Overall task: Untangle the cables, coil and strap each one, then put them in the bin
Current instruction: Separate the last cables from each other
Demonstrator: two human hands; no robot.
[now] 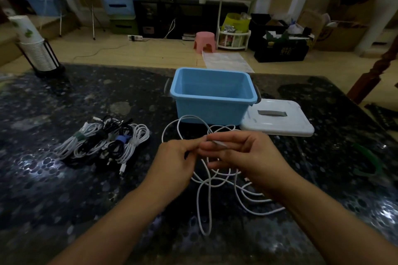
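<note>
Head view. Landmark: blue bin point(212, 94), open-topped, standing on the dark speckled table point(64, 189).

Loose white cable point(204, 196): sprawled in uncoiled loops on the table just in front of the bin. One loop rises toward the bin's front wall; others trail toward the near edge of the table.

Left hand point(175, 159): in front of the bin and slightly left of its centre. Fingers curled, fingertips pinching the white cable where the two hands meet.

Right hand point(243, 155): in front of the bin, below its right half. Thumb and forefinger pinch a thin stretch of the same cable; remaining fingers extended leftward beneath it.

Bundled cables point(103, 142): white and black coils, each wrapped with a strap, lying together on the table to the left of the bin and well apart from it.

White lid point(280, 118): flat on the table, touching or just beside the bin's right front corner; cannot tell which.

Green strap point(369, 161): curved, on the table far right of the bin.
</note>
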